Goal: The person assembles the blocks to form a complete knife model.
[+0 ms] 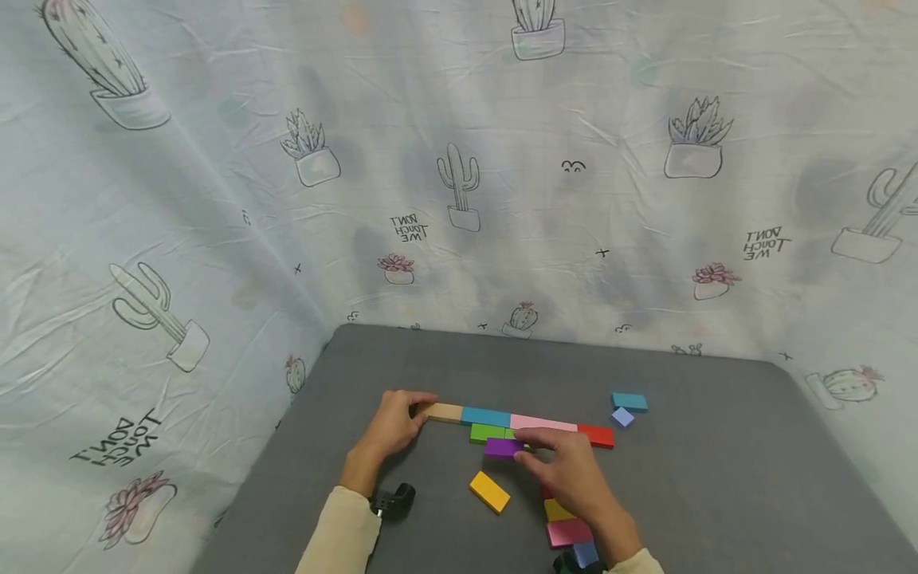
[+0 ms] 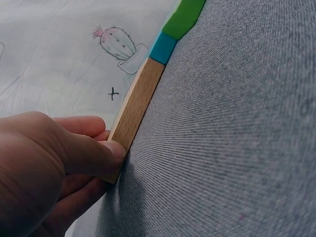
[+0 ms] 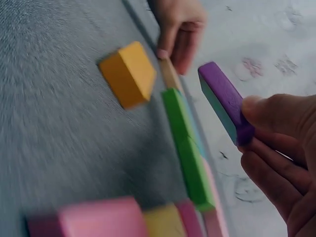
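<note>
Left hand [image 1: 393,418]: thumb and fingers pinching end of wooden block [image 1: 445,413], part of row [image 1: 485,416] on table [image 1: 688,486]; seemingly steadies alignment. Right hand [image 1: 570,469]: purple block [image 1: 504,449] pinched near one end, raised off green blocks [image 1: 488,433], presumably keeping underside free.

purple block [image 1: 502,449] aloft, wooden block [image 1: 444,412] in row

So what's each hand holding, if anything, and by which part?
The right hand holds the purple block near one end; the left hand pinches the plain wooden block at its outer end.
</note>
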Tool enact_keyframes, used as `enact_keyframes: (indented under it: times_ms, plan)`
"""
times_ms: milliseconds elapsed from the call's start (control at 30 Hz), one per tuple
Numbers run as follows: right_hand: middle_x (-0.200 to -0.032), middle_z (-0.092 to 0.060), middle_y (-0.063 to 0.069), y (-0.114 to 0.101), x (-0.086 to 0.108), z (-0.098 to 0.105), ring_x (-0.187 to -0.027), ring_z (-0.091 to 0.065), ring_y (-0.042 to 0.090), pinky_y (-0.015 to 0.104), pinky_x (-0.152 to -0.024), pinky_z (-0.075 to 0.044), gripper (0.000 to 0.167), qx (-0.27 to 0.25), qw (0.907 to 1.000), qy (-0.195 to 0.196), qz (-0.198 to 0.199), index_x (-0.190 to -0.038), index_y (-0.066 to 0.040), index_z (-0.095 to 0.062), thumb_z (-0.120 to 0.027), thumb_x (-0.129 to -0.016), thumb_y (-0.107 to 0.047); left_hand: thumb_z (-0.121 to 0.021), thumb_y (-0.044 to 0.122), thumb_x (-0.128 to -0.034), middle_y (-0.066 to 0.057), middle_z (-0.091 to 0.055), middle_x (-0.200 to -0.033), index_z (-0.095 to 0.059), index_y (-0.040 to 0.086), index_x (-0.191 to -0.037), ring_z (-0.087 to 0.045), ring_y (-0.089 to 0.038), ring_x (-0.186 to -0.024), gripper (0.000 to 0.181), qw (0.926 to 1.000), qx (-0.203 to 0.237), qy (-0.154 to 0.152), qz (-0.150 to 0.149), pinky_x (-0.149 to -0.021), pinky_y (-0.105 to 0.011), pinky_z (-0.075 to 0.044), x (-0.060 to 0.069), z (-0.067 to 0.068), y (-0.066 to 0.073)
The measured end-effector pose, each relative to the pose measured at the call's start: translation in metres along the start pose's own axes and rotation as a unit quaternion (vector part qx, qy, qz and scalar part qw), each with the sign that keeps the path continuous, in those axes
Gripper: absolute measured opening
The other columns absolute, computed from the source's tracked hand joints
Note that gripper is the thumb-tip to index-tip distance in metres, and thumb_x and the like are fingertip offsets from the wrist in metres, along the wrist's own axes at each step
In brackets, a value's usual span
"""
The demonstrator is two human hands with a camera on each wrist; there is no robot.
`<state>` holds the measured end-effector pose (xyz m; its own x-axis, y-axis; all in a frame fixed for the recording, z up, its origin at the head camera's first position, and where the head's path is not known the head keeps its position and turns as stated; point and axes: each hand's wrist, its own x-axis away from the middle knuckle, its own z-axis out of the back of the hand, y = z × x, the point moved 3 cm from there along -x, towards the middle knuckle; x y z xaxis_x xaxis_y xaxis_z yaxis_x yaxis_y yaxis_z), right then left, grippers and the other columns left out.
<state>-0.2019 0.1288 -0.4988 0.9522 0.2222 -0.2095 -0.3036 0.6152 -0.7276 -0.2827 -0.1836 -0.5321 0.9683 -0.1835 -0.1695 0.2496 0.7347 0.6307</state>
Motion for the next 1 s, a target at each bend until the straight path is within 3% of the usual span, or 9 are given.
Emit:
enact_keyframes:
  times_ms: [300, 600, 1000]
  plan:
    - [-0.121, -0.083, 0.001, -0.004, -0.021, -0.035, -0.114, -0.078, 0.021, 0.048, -0.103, -0.063, 0.032, 0.03, 0.9978, -0.032, 0.049, -0.126, -0.013, -0.084, -0.088, -0.095, -0.018, -0.079, -0.003, -0.0971, -0.007, -0.082, -0.124, -0.084, 0.011, -0.125, -0.074, -0.033, -0.125, 0.031, 1.0, -0.003, -0.003, 0.004, -0.109, -0.055, -0.059, -0.001, 0.002, -0.001]
    - [-0.119, -0.084, 0.0, -0.003, -0.024, -0.046, -0.11, -0.08, 0.018, 0.046, -0.1, -0.065, 0.029, 0.094, 0.9923, -0.038, 0.072, -0.122, -0.015, -0.085, -0.089, -0.094, -0.017, -0.08, -0.003, -0.0964, -0.007, -0.082, -0.123, -0.084, 0.011, -0.125, -0.074, -0.033, -0.125, 0.032, 1.0, -0.004, -0.005, 0.004, -0.109, -0.055, -0.059, -0.001, 0.0, -0.001]
    - [-0.118, -0.083, -0.001, -0.002, -0.024, -0.048, -0.111, -0.078, 0.021, 0.048, -0.101, -0.064, 0.029, 0.118, 0.9883, -0.047, 0.085, -0.122, -0.014, -0.084, -0.089, -0.094, -0.018, -0.079, -0.001, -0.0975, -0.006, -0.082, -0.126, -0.083, 0.012, -0.126, -0.073, -0.032, -0.127, 0.032, 0.9999, 0.003, -0.005, 0.015, -0.111, -0.056, -0.057, -0.001, -0.001, -0.001]
